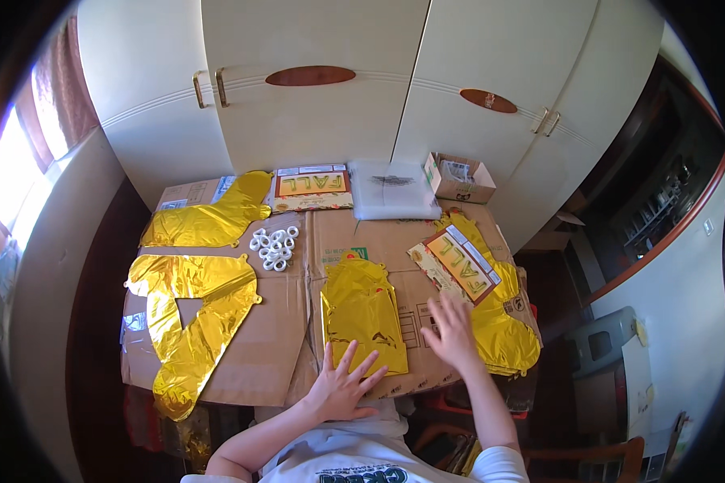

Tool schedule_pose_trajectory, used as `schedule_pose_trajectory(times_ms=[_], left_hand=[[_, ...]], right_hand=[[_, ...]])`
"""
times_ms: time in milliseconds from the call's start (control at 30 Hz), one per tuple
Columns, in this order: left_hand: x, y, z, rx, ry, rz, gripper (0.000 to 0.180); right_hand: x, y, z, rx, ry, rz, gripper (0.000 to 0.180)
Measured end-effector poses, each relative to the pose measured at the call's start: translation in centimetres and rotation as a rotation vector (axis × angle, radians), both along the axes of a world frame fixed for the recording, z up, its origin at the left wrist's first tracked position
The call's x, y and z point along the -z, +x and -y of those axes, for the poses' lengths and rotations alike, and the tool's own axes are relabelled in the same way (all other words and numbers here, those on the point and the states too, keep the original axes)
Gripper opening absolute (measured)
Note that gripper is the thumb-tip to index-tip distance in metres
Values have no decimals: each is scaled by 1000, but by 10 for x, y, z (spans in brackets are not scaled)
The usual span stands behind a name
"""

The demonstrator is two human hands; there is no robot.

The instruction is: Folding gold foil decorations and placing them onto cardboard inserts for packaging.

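Observation:
A folded gold foil balloon (362,310) lies flat at the middle of the cardboard-covered table. Spread over its lower edge are the fingers of my left hand (342,392), open and palm down. My right hand (453,334) is open too, fingers apart, just right of the folded foil. Its fingertips are by the lower edge of a printed packet (457,264), which lies tilted and partly over another gold foil balloon (503,338). On the left, a gold foil balloon with a triangular hole (227,302) lies flat, its lower end hanging past the table edge.
Behind it rests another flat gold foil balloon (205,225). White ribbon rolls (274,248) are heaped nearby. Along the back stand a second printed packet (312,203), a stack of clear plastic bags (395,201) and an open cardboard box (467,193), before white cabinets (314,121).

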State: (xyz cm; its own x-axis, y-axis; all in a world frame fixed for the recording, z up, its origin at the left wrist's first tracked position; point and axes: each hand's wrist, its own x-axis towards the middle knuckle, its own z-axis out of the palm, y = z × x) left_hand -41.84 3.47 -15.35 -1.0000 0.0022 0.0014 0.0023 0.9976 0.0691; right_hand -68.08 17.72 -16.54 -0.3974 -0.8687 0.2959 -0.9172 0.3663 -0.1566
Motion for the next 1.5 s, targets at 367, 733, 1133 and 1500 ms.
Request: schedule_pose_trajectory(times_ms=[367,733,1133,1500], left_hand=[[3,1,1,-3,-12,-18,90],[2,0,0,-1,-6,-47,88],[-11,9,0,-45,45,-146,83],[-10,36,0,-137,164,-187,58]], right_hand=[[22,-96,31,42,263,-199,63],[13,-94,38,26,423,-256,72],[-32,-93,44,144,328,52,87],[-16,-193,45,485,410,361,134]])
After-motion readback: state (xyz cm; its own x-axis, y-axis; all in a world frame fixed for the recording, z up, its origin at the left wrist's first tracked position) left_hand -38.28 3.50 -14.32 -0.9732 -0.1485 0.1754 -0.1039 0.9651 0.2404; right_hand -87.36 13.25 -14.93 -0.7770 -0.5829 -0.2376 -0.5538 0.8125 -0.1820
